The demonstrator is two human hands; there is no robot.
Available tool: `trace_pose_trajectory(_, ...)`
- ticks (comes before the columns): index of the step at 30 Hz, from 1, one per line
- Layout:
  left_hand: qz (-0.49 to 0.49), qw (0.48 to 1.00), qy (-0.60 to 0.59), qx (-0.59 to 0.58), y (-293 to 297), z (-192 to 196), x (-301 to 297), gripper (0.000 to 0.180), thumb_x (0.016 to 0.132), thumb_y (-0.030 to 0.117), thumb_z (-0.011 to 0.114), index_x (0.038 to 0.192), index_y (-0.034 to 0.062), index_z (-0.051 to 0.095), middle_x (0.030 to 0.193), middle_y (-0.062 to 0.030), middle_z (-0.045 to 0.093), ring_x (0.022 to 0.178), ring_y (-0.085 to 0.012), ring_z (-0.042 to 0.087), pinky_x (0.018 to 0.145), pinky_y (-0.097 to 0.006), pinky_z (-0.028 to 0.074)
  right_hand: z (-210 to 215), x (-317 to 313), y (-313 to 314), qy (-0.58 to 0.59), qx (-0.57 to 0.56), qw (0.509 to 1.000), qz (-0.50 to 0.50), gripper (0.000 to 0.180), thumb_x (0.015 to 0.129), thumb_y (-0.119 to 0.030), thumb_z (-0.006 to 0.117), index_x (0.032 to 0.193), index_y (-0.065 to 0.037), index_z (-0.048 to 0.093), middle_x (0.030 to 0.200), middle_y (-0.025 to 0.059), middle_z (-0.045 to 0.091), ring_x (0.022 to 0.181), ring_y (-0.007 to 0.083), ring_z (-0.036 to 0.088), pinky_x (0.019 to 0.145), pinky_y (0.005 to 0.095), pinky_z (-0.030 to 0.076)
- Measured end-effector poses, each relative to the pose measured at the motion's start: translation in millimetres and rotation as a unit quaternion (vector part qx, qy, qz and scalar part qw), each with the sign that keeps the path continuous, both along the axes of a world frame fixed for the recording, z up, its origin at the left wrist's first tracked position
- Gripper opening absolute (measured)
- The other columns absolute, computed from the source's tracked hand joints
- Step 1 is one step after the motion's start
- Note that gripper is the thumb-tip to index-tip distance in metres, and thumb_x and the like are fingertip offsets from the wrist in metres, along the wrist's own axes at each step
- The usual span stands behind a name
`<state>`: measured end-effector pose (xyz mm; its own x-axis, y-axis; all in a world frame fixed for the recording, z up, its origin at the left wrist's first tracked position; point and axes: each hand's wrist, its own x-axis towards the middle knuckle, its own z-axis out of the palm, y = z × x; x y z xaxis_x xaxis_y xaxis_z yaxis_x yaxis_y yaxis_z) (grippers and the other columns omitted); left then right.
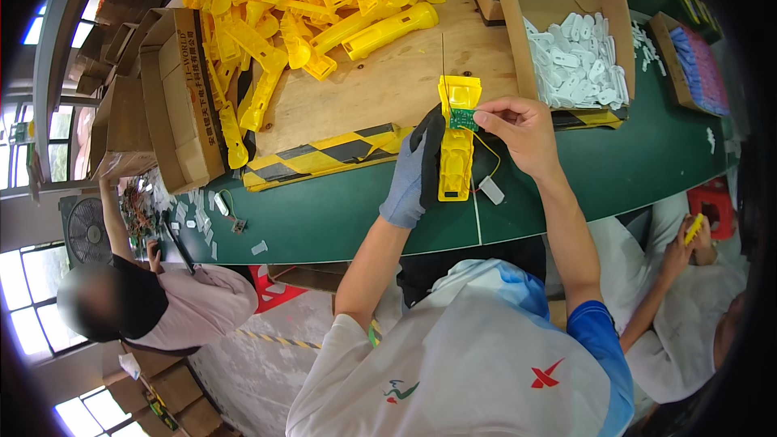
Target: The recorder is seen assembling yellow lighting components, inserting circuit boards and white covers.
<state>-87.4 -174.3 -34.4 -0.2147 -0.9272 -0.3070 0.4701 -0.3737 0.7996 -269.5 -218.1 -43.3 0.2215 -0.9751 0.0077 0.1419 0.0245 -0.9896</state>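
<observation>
The gloved left hand grips a long yellow plastic shell upright over the green table. The bare right hand pinches a small green circuit board seated in it.

An open brown cardboard box with dark printing on its side lay tipped at the left edge of the wooden board, beside the heap of yellow casings. A second open carton, plain brown, stood at the upper right, holding white plastic pieces. Further right, a shallow cardboard tray sat on the green table, filled with purple and pink parts.
</observation>
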Motion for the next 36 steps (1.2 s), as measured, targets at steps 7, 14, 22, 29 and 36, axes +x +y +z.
trace_pose_trajectory(7,0.001,1.000,-0.003,0.000,0.2,-2.4,0.2,0.040,0.102,0.038,0.048,0.126,0.0063,0.053,0.098,-0.0081,0.064,0.081,-0.0169,0.065,0.070,-0.029,0.053,-2.2,5.1,2.2,0.033,-0.023,0.999,-0.009,0.012,0.085,-0.002,0.073,0.096,0.003,0.071,0.087,0.0043,0.070,0.077,0.0065,0.062,0.072,0.0196,0.050)
trace_pose_trajectory(14,0.016,1.000,-0.011,-0.012,2.5,-7.6,-1.3,0.040,0.102,0.037,0.048,0.127,0.0057,0.052,0.098,-0.0072,0.065,0.080,-0.0156,0.065,0.070,-0.028,0.053,-0.1,4.0,2.4,0.052,-0.025,0.998,-0.009,0.012,0.085,-0.001,0.073,0.096,0.003,0.071,0.087,0.0046,0.070,0.077,0.0064,0.062,0.072,0.0195,0.050)
trace_pose_trajectory(22,0.054,0.988,-0.135,-0.053,-0.1,-4.4,-8.5,0.030,0.100,0.026,0.054,0.120,0.0026,0.058,0.093,-0.0041,0.063,0.078,-0.0090,0.059,0.067,-0.024,0.049,-2.9,9.2,6.7,0.048,-0.035,0.998,-0.025,0.014,0.086,-0.008,0.073,0.096,0.002,0.072,0.085,0.0049,0.072,0.076,0.0066,0.064,0.071,0.0209,0.051)
trace_pose_trajectory(29,0.112,0.988,-0.089,-0.059,2.2,-6.8,-17.3,0.034,0.101,0.027,0.053,0.126,0.0025,0.055,0.092,-0.0045,0.064,0.076,-0.0083,0.060,0.066,-0.025,0.049,-2.4,20.7,18.0,-0.013,-0.025,0.998,-0.051,0.019,0.087,-0.009,0.073,0.102,0.001,0.071,0.089,0.0047,0.071,0.078,0.0066,0.064,0.072,0.0207,0.051)
trace_pose_trajectory(36,0.149,0.985,-0.059,-0.064,5.3,-8.9,-24.5,0.033,0.102,0.028,0.052,0.123,0.0033,0.055,0.092,-0.0046,0.064,0.076,-0.0079,0.060,0.065,-0.025,0.050,1.9,22.5,20.1,0.106,-0.086,0.988,-0.078,0.018,0.086,-0.014,0.074,0.093,0.002,0.070,0.082,0.0044,0.069,0.073,0.0073,0.059,0.068,0.0231,0.048)
